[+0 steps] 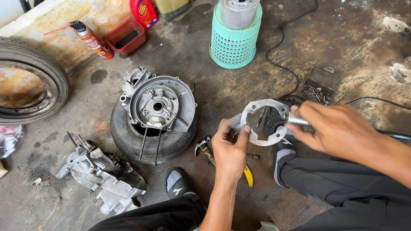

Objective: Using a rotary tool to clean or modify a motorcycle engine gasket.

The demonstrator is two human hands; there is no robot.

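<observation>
Grey metal gasket-shaped ring plate (266, 122) is sitting right between both hands, so I'm using it as the reference point. Left hand (230, 149) is pinching its lower left edge, thumb lying on top and fingers curling underneath. Right hand (336, 130) is closing its grip around a small silvery cylindrical tool (297, 121), whose tip is touching the plate's right edge. The plate is hovering above the floor (349, 46), over the person's knees and a black shoe (283, 144).

Just below-left of the plate a hammer with a yellow handle (206, 149) is lying on the floor. Further left, an engine casing (157, 103) is resting on a small tyre (142, 140), with another crankcase half (103, 176) lying beyond that. Up above the plate a teal plastic basket (234, 39) is standing upside down, carrying a finned cylinder (239, 7). To the upper right, a little tray of screws (320, 86) is sitting near a black cable (281, 58).
</observation>
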